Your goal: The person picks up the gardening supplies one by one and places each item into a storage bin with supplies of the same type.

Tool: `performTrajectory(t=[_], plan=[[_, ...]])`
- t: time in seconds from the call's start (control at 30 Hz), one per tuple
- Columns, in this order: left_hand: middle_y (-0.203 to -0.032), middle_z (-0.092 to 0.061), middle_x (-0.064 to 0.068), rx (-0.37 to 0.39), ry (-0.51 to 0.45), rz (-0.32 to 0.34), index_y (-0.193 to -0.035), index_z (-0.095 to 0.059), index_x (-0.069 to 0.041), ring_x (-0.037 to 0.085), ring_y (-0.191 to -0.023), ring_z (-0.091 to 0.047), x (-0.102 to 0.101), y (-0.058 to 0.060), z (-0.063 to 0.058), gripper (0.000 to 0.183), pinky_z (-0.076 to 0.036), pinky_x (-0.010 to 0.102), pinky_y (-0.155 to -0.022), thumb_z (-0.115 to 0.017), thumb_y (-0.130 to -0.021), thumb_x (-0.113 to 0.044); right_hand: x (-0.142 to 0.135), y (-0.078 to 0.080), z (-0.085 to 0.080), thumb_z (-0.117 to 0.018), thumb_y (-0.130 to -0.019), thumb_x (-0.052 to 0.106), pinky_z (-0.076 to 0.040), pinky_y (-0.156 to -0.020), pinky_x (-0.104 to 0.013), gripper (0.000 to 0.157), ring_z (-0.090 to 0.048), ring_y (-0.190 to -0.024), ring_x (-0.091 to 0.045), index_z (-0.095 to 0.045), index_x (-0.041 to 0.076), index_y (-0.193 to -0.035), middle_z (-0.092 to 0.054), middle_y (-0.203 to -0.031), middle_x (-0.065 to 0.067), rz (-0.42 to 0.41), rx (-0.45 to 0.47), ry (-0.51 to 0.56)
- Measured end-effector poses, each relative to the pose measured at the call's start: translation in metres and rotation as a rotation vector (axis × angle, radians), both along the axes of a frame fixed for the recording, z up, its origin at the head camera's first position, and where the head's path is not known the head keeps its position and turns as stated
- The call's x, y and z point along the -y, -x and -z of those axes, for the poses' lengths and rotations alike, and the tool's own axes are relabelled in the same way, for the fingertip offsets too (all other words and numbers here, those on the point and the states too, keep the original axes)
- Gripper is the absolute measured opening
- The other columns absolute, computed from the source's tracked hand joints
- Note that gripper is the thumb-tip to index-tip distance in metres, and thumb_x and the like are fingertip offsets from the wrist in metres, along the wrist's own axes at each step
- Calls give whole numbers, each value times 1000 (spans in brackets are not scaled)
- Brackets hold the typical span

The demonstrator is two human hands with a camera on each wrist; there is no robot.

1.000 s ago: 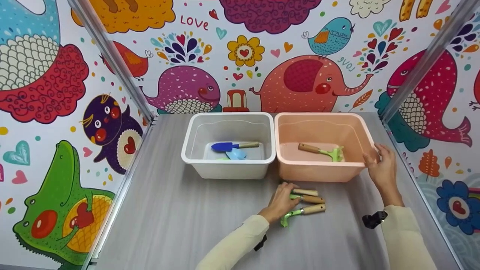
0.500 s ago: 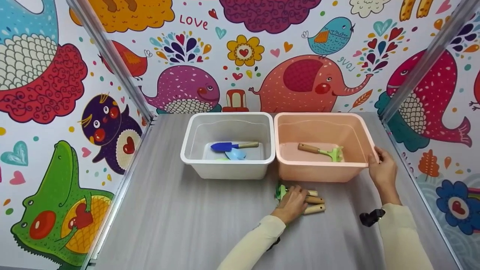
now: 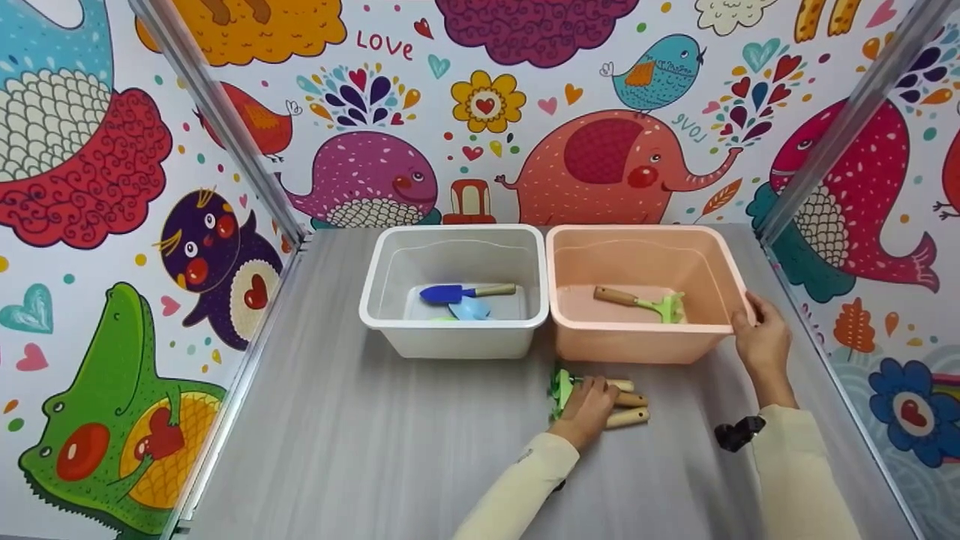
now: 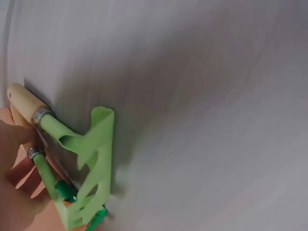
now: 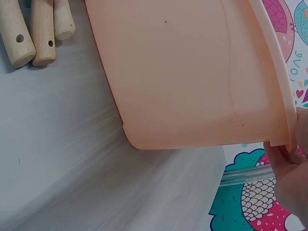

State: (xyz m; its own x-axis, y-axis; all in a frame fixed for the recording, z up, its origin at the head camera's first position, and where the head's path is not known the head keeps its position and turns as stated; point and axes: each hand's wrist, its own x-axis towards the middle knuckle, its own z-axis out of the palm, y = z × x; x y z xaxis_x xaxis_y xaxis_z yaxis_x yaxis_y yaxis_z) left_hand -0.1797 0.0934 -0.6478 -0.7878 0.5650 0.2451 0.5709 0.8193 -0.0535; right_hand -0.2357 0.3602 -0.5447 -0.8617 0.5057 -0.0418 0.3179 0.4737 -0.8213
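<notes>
My left hand (image 3: 589, 409) is over three small garden tools with wooden handles, lying side by side in front of the bins. In the left wrist view its thumb and fingers close around the handle neck of the middle tool, a light green hand rake (image 4: 52, 190). Beside it lies another green hand rake (image 4: 98, 159) with broad tines. The third tool, dark green with a bit of orange (image 4: 67, 191), is mostly hidden behind them. My right hand (image 3: 765, 345) pinches the rim of the peach bin (image 3: 637, 346) at its front right corner.
A green hand rake (image 3: 667, 307) lies inside the peach bin. The white bin (image 3: 457, 343) stands against its left side, holding a blue trowel (image 3: 442, 294) and a light blue tool head (image 3: 471, 307). Patterned walls and a metal rail (image 3: 832, 352) border the grey table (image 3: 337, 442).
My left hand has slid right from the tool heads onto the handles, uncovering the green heads. The right hand has shifted slightly along the bin's rim; the bins stay in place.
</notes>
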Motion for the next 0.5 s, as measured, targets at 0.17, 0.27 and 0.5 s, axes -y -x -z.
performTrajectory(t=[0.17, 0.27, 0.5], plan=[[-103, -68, -3, -40, 61, -15, -108, -69, -22, 13, -96, -64, 0, 2, 2, 21, -55, 25, -78, -74, -89, -28, 1, 2, -1, -43, -104, 20, -38, -116, -46, 53, -44, -142, -33, -34, 12, -156, -40, -159, -16, 3, 30, 38], [-105, -68, -3, -51, 73, -15, -109, -68, -22, 12, -97, -64, 1, 2, 4, 28, -55, 25, -79, -79, -84, -31, 2, 2, -2, -43, -104, 20, -38, -116, -44, 53, -44, -143, -31, -34, 14, -156, -39, -159, -15, 20, 32, 69], [-110, -66, 0, 16, 24, 42, -111, -67, -20, 14, -102, -62, 5, 2, 6, 35, -55, 25, -79, -83, -80, -25, 3, 0, -2, -43, -105, 20, -38, -116, -44, 53, -42, -145, -30, -33, 14, -157, -36, -161, -14, 31, 39, 108]])
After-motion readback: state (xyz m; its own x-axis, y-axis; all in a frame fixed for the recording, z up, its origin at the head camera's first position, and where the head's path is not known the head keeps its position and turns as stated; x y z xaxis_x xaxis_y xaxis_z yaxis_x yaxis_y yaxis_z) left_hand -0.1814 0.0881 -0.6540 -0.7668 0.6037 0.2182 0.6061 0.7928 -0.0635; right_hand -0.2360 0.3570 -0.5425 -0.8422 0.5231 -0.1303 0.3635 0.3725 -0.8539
